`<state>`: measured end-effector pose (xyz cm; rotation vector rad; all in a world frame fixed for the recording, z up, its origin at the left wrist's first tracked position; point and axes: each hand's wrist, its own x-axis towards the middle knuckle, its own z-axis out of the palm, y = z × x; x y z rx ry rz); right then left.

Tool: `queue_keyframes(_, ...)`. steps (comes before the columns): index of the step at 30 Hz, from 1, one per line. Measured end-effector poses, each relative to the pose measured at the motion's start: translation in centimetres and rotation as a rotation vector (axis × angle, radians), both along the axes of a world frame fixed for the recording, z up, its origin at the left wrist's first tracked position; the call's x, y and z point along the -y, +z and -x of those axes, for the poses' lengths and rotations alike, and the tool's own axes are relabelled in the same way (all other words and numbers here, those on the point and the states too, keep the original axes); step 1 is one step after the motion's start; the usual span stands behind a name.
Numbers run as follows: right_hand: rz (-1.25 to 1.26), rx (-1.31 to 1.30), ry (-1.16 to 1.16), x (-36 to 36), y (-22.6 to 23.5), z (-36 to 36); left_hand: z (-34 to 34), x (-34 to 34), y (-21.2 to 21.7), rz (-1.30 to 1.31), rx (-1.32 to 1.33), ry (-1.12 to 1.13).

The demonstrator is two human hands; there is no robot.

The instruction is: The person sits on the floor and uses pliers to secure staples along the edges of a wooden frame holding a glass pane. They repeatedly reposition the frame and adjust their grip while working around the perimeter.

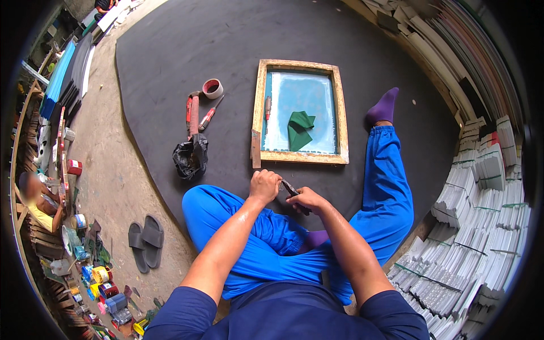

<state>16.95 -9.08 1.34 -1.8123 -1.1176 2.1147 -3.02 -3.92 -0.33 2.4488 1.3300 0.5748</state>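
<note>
My right hand (306, 199) is wrapped around the dark handles of a pair of pliers (290, 188), whose jaws point up and to the left. My left hand (265, 186) is closed at the jaws; whatever its fingers pinch is too small to make out. Just beyond both hands lies a wooden-framed screen (304, 158) with a pale panel. On the panel rest a folded green cloth (300, 130) and a red-handled cutter (267, 107). A small flat brown piece (256, 149), apparently wood, lies over the frame's near left corner, close to my left hand.
Left of the frame are a tape roll (212, 88), a red-handled tool (208, 118), a red stick-like tool (193, 113) and a black plastic bag (191, 157). Slippers (145, 243) and paint cans (102, 275) lie farther left, near another person (42, 204). White stacks (447, 272) line the right.
</note>
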Motion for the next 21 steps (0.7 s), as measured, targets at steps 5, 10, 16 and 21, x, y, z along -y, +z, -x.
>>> queue_keyframes(5,0.127,-0.160,-0.016,0.3,0.5,-0.9,0.0,0.4,0.0,0.132,-0.079,0.046)
queue_keyframes(10,0.099,-0.094,-0.170,-0.2,0.5,-2.2,0.4,-0.2,0.6,0.397,-0.320,0.137)
queue_keyframes(16,-0.063,0.114,-0.400,-2.5,1.0,-3.7,-0.2,0.0,2.5,0.325,-0.386,0.138)
queue_keyframes(21,-0.074,0.144,-0.387,-3.6,0.2,-4.1,-0.8,-0.2,1.8,0.055,-0.117,0.047)
